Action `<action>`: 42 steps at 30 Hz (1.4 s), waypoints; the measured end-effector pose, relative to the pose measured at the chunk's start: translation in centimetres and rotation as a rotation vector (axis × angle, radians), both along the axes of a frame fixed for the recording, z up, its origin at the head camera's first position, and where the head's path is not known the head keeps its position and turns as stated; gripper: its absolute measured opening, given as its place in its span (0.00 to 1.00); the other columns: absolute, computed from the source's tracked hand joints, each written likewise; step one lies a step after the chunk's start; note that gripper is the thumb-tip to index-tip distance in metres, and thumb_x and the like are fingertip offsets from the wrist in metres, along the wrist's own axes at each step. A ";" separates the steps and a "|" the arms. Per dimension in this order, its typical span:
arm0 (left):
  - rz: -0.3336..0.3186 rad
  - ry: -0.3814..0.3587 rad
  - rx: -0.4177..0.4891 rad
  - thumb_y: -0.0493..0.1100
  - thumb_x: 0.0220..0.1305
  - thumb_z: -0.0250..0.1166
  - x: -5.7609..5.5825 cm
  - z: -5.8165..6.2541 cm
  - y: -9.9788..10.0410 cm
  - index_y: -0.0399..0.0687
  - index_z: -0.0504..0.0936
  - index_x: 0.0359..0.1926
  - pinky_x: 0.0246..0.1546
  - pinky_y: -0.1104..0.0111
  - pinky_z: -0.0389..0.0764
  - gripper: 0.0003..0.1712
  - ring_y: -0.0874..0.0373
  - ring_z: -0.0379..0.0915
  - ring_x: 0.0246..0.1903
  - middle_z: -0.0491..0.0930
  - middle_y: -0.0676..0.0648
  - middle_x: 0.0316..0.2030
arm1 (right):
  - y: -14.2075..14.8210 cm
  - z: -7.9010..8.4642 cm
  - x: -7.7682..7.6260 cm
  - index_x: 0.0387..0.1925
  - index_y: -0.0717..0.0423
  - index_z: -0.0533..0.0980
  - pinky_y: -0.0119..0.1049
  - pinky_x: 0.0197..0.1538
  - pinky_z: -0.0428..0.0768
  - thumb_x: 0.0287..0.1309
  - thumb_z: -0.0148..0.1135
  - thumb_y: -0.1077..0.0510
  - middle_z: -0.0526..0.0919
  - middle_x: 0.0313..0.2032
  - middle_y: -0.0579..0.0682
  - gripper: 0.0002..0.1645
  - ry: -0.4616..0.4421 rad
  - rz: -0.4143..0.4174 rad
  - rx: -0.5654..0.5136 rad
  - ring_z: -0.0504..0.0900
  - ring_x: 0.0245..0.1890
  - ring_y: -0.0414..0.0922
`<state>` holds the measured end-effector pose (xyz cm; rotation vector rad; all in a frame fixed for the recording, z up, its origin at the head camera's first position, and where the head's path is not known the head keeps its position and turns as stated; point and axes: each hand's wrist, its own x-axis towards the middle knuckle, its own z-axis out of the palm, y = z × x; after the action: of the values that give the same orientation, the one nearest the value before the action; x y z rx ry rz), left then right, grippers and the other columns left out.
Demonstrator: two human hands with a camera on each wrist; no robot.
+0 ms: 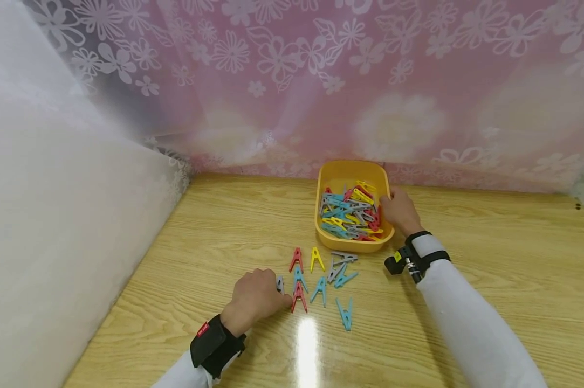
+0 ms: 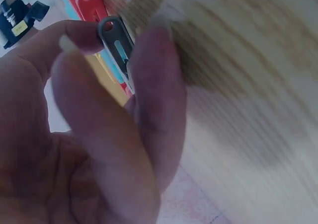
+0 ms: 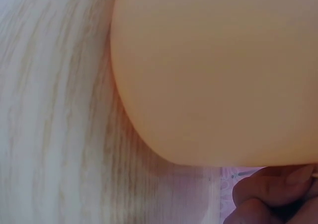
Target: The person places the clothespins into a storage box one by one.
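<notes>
My left hand (image 1: 259, 297) is low over the table and pinches a grey clothespin (image 2: 116, 40) between thumb and finger. In the head view only part of that clothespin shows past the knuckles. Right beside the hand lies a red clothespin (image 1: 299, 296), with a blue clothespin (image 1: 299, 276) just behind it. My right hand (image 1: 402, 211) grips the right side of a yellow plastic basket (image 1: 356, 247), fingers curled at its rim. Inside the basket is a heap of red, blue, yellow and grey clothespins (image 1: 340, 213). The basket's smooth outer wall fills most of the right wrist view.
More clothespins lie loose in front of the basket: a yellow clothespin (image 1: 316, 259), a grey clothespin (image 1: 345, 257) and several blue ones. A flowered pink curtain (image 1: 292, 108) hangs behind the wooden table (image 1: 224, 226). A white sheet (image 1: 78, 188) borders the left side.
</notes>
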<state>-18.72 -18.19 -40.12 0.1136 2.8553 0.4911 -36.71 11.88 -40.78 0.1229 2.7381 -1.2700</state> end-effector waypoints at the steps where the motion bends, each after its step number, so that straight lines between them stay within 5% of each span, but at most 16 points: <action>1: 0.002 -0.007 0.017 0.51 0.50 0.67 0.0 0.0 -0.1 0.51 0.60 0.10 0.15 0.68 0.49 0.26 0.61 0.49 0.11 0.52 0.55 0.10 | 0.0 0.0 0.0 0.62 0.66 0.63 0.44 0.44 0.78 0.72 0.38 0.54 0.73 0.47 0.63 0.25 0.000 0.000 0.000 0.75 0.42 0.55; 5: 0.007 0.005 0.077 0.48 0.50 0.67 -0.5 0.7 -0.7 0.52 0.60 0.10 0.15 0.69 0.48 0.26 0.61 0.47 0.11 0.51 0.55 0.10 | 0.1 0.0 -0.1 0.63 0.66 0.62 0.44 0.44 0.78 0.72 0.38 0.54 0.73 0.47 0.63 0.26 -0.001 0.003 -0.007 0.75 0.42 0.54; 9: -0.015 0.101 0.125 0.48 0.55 0.68 -2.0 2.7 -1.1 0.52 0.58 0.09 0.17 0.68 0.45 0.29 0.61 0.42 0.12 0.48 0.55 0.10 | 0.3 0.1 -0.1 0.63 0.66 0.62 0.44 0.44 0.78 0.72 0.38 0.54 0.72 0.47 0.63 0.26 -0.002 0.003 -0.005 0.74 0.42 0.55; 15: -0.079 0.240 0.089 0.50 0.59 0.64 -6.2 6.3 1.0 0.52 0.59 0.10 0.18 0.67 0.45 0.29 0.60 0.42 0.12 0.49 0.54 0.11 | 0.5 -0.1 -0.1 0.61 0.66 0.63 0.43 0.43 0.77 0.72 0.39 0.54 0.72 0.46 0.62 0.25 -0.003 -0.010 0.023 0.74 0.41 0.54; 20: -0.128 0.277 0.006 0.55 0.59 0.62 -10.0 7.8 4.1 0.52 0.63 0.11 0.16 0.68 0.46 0.27 0.61 0.48 0.12 0.53 0.54 0.11 | 0.2 -0.2 -0.1 0.61 0.65 0.64 0.44 0.44 0.78 0.72 0.39 0.54 0.72 0.45 0.61 0.24 -0.005 -0.006 0.014 0.75 0.42 0.54; 29: -0.170 0.355 -0.154 0.64 0.65 0.55 -14.5 6.6 8.7 0.50 0.70 0.18 0.10 0.69 0.54 0.28 0.59 0.61 0.11 0.59 0.53 0.13 | -0.9 -0.5 -0.1 0.63 0.63 0.64 0.44 0.45 0.78 0.72 0.40 0.54 0.73 0.46 0.61 0.24 -0.024 -0.001 0.001 0.75 0.42 0.54; 37: -0.146 0.316 -0.066 0.54 0.67 0.57 -15.1 5.2 8.1 0.48 0.76 0.40 0.15 0.66 0.59 0.14 0.56 0.68 0.19 0.71 0.50 0.23 | -0.7 -0.5 -0.2 0.64 0.62 0.62 0.45 0.45 0.79 0.72 0.40 0.54 0.74 0.47 0.61 0.26 -0.019 -0.023 0.004 0.76 0.42 0.54; 42: -0.111 0.314 -0.001 0.54 0.66 0.58 -15.2 5.3 7.5 0.48 0.75 0.41 0.17 0.65 0.62 0.15 0.56 0.69 0.21 0.73 0.50 0.24 | 0.1 -0.2 -0.2 0.64 0.62 0.62 0.44 0.43 0.79 0.72 0.40 0.53 0.74 0.47 0.61 0.26 -0.021 -0.045 0.018 0.76 0.42 0.54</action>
<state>-33.90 -10.66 -34.85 0.3782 3.1301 0.4864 -36.92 11.97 -41.02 0.2001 2.7443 -1.2481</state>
